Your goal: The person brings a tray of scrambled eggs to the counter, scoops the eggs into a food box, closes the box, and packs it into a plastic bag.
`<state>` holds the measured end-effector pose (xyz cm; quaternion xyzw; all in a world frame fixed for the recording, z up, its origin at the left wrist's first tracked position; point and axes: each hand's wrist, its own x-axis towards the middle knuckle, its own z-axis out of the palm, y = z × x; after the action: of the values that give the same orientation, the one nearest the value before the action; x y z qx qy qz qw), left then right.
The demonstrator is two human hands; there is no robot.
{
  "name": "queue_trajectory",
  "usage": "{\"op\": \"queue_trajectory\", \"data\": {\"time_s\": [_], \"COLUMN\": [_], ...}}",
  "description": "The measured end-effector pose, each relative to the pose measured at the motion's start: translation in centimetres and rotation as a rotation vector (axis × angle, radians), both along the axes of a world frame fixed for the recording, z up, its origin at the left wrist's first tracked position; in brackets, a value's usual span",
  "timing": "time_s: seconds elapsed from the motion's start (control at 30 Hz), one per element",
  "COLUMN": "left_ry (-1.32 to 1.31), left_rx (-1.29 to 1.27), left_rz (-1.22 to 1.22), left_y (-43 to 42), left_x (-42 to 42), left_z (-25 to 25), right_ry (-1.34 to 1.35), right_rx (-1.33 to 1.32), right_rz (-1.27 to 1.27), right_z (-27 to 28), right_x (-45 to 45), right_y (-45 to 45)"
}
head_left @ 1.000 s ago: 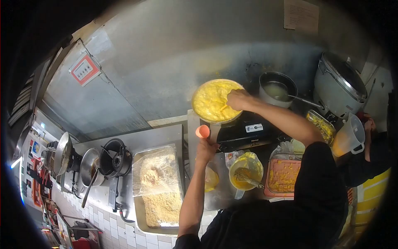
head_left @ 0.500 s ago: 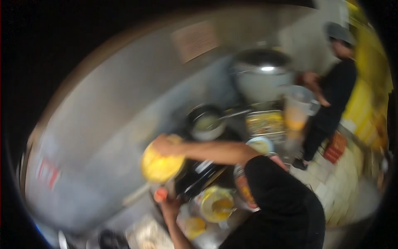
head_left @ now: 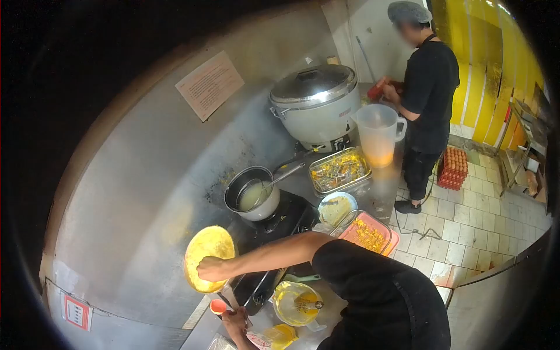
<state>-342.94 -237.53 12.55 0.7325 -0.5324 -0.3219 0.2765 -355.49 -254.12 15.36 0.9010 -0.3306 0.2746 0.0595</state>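
My right hand [head_left: 213, 269] is closed over a round pan of yellow egg-like mixture [head_left: 205, 247]; what its fingers hold is hidden. Below the pan, my left hand [head_left: 235, 321] is wrapped round a small orange cup-like thing [head_left: 219, 306], whose round end faces up. A grey pan handle [head_left: 230, 295] runs down beside that hand. Under my right forearm is a black stove [head_left: 262, 287]. A pitcher with yellow residue [head_left: 290, 298] and a whisk [head_left: 309, 304] stands right of my left hand, with a yellow-filled container [head_left: 282, 335] nearby.
A pot [head_left: 252, 193] with a ladle sits behind the stove. Farther right are a large cooker [head_left: 318, 111], a metal tray [head_left: 339, 170], a pink tray [head_left: 368, 234] and a jug [head_left: 378, 134]. Another person [head_left: 430, 87] stands beyond, near stacked egg trays [head_left: 453, 168].
The camera view has swung right, bringing the other person and floor fully into view and losing the crumb tray. My right hand remains over the pan; my left hand still holds the orange thing.
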Motion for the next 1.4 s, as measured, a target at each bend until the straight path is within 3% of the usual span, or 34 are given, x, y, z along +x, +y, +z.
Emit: {"op": "queue_trajectory", "data": {"time_s": [0.13,0.17,0.23,0.3,0.33,0.4,0.47,0.5,0.6,0.67,0.77,0.87,1.0,1.23,1.4], "left_ry": [-0.019,-0.149,-0.156,-0.121,-0.131,0.010,-0.083,0.020,0.038,0.051,0.002,0.051,-0.003,0.049,0.047], "left_rx": [-0.057,-0.143,-0.211,-0.255,-0.088,-0.057,0.076,0.006,-0.058,0.025,0.002,-0.009,-0.010,0.009,0.049], "left_rz": [-0.057,-0.140,-0.213,-0.190,-0.127,0.002,-0.030,0.013,0.069,0.082,0.081,0.091,0.152,0.083,0.078], "left_y": [-0.3,-0.3,-0.7,-0.2,0.0,-0.4,-1.0,-0.9,-0.6,-0.3,-1.3,-1.2,-0.7,-1.7,-1.2], "left_x": [0.5,0.8,1.3,1.6,0.6,0.5,0.9,0.8,0.8,0.3,1.3,1.2,0.4,1.3,1.0], "left_z": [-1.2,-1.5,-2.7,-3.2,-1.2,-1.9,-2.6,-3.2,-3.8,-2.2,-5.1,-5.0,-3.1,-5.9,-4.4], "right_ry": [0.052,0.093,-0.126,-0.214,-0.153,-0.105,-0.034,0.042,0.004,0.017,-0.028,-0.069,0.005,0.048,0.238], "right_rx": [-0.068,-0.055,0.158,0.321,0.347,0.231,0.225,0.214,0.221,0.241,0.221,0.359,0.319,0.170,0.152], "right_rz": [0.019,0.053,0.059,0.024,-0.051,-0.194,-0.261,-0.339,-0.358,-0.370,-0.358,-0.500,-0.479,-0.337,-0.133], "right_z": [-1.4,-2.3,-7.0,-7.4,-9.0,-7.1,-5.5,-3.8,-5.0,-3.2,-0.7,2.3,4.7,10.3,9.6], "right_x": [2.5,3.3,5.8,5.0,5.2,3.2,0.9,-0.3,-2.8,-4.0,-5.5,-6.4,-8.4,-9.6,-8.3], "right_y": [0.1,0.0,-3.4,-3.2,-4.9,-5.2,-6.3,-5.9,-8.5,-7.9,-6.5,-5.4,-5.8,1.5,5.4]}}
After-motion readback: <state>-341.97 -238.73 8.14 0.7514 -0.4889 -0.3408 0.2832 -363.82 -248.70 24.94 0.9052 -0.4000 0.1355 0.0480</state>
